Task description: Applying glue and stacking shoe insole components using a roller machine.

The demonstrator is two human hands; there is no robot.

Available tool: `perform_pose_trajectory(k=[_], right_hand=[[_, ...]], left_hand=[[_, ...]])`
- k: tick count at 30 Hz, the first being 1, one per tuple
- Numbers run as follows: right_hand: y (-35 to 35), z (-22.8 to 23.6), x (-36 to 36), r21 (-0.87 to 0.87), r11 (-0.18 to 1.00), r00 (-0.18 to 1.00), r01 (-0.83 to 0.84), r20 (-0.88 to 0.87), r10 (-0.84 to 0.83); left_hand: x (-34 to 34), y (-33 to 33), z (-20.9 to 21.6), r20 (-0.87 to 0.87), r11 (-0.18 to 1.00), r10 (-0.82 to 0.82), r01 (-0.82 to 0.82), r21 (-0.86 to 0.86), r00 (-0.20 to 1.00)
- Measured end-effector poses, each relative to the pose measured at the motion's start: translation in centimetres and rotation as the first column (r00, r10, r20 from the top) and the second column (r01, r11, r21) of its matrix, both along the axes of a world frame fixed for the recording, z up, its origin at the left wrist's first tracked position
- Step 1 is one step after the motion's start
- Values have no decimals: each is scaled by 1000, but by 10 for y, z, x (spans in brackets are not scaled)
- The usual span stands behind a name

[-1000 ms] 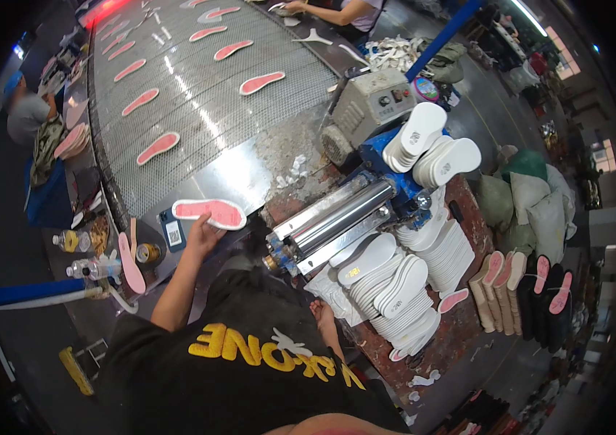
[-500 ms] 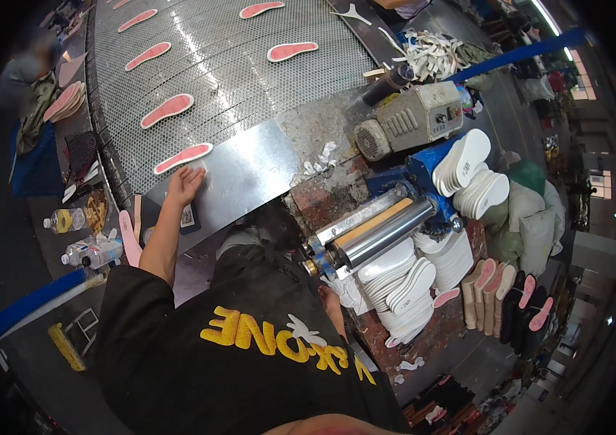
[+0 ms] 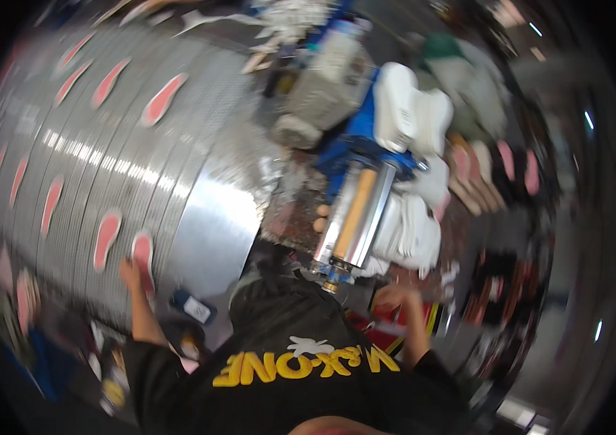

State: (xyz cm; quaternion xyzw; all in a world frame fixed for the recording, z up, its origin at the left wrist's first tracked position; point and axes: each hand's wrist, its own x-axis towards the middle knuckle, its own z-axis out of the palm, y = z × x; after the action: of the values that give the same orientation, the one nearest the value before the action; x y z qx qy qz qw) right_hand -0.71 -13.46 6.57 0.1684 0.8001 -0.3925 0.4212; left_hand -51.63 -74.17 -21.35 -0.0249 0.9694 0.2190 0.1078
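My left hand [image 3: 130,274] is at the edge of a pink insole with a white rim [image 3: 142,254], at the near end of a metal mesh conveyor [image 3: 123,185]. Blur hides whether its fingers grip the insole or only touch it. Another pink insole [image 3: 108,239] lies just left of it. My right hand [image 3: 397,296] is over a red and yellow box [image 3: 387,337], below the roller machine [image 3: 355,217]. Its fingers point left and are smeared; nothing can be made out in them. White insoles in stacks [image 3: 409,232] stand right of the rollers.
More pink insoles lie spread over the conveyor, which ends at a smooth metal plate [image 3: 213,225]. Behind the rollers is a grey motor [image 3: 322,90]. White insoles [image 3: 395,109] rest on the machine's blue end. A dark phone-like object [image 3: 193,308] lies near my left forearm.
The whole view has swung round, so the conveyor appears further left. My left hand has come to the side of the near insole. My right hand, mostly hidden before, is out below the rollers.
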Motion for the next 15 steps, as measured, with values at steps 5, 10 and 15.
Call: perform_pose_trajectory(k=[5,10,15], right_hand=[[44,168,-132,857,306,882,415,-461,96],[48,188,-299,593,369,492,715,-803,336],[76,172,-369,777,203,769,595,-625,139]], left_hand=[[14,28,11,-104,999,-36,35,-11,994],[30,64,27,-68,989,-137,140,39,988],[52,82,43,-47,969,-230,233,80,972]])
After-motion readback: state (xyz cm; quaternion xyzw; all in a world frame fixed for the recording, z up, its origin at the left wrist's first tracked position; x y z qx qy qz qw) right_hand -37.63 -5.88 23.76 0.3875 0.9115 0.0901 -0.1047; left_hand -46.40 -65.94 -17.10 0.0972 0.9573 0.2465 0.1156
